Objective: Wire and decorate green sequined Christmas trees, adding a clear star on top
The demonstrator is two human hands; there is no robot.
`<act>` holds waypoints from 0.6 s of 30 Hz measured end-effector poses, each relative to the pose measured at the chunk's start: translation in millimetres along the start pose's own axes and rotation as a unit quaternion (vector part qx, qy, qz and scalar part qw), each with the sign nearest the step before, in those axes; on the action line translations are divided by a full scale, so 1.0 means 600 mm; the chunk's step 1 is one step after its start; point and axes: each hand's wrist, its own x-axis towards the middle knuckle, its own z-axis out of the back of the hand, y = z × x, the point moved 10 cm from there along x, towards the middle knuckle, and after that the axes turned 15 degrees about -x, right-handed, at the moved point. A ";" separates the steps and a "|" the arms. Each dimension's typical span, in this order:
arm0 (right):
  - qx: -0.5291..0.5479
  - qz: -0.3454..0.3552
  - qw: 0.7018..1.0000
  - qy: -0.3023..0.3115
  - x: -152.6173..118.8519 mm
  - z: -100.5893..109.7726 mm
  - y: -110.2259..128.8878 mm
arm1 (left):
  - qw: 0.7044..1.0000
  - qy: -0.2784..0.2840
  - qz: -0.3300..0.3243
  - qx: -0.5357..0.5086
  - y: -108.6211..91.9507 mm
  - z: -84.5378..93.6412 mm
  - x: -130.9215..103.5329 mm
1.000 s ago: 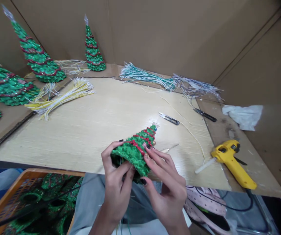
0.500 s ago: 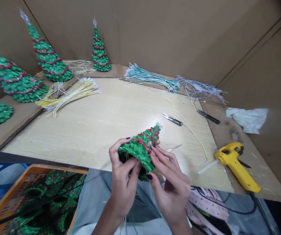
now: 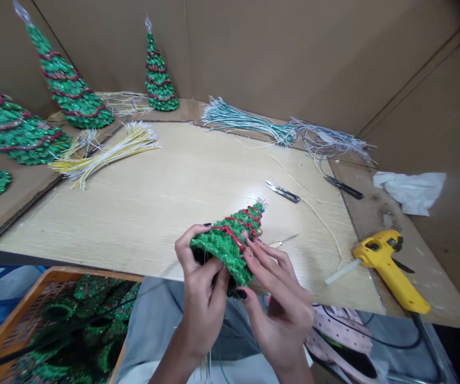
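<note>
A small green Christmas tree with red garland and a clear tip lies tilted between my two hands, its hollow base turned toward me. My left hand grips the base rim, with the thumb and some fingers reaching inside the opening, where the tips are hidden. Against the right side of the tree, my right hand is closed, fingers on the red garland and thumb at the rim. Thin wires hang below the base. Just behind the right hand lies a thin pointed tool, partly covered.
Thread snips and a second dark pair lie on the board. A yellow glue gun rests at right. Wire bundles and yellow-white wires lie behind. Finished trees stand left; an orange basket holds more.
The view has shifted slightly, so the background sits a little differently. Both hands keep their hold on the Christmas tree, with hardly any movement.
</note>
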 end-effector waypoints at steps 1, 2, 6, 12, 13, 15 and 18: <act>0.001 -0.001 1.000 0.000 0.000 0.000 0.000 | 1.000 -0.002 0.001 0.001 0.000 0.000 0.000; 0.002 0.000 1.000 -0.001 0.000 -0.001 -0.001 | 1.000 -0.004 0.003 0.002 0.000 0.001 0.000; -0.001 0.004 1.000 -0.002 0.001 0.000 0.000 | 1.000 -0.008 0.007 0.006 0.003 0.002 -0.003; -0.009 -0.002 1.000 0.012 0.002 0.001 -0.001 | 1.000 -0.005 0.009 0.029 0.005 0.002 -0.003; -0.008 -0.002 1.000 0.012 0.003 0.001 -0.001 | 1.000 -0.005 0.011 0.028 0.006 0.003 -0.003; -0.006 -0.001 1.000 0.009 0.004 0.002 0.001 | 1.000 -0.004 0.014 0.023 0.008 0.003 -0.002; -0.003 -0.001 1.000 0.003 0.005 0.003 0.001 | 1.000 -0.010 0.013 0.012 0.008 0.007 -0.002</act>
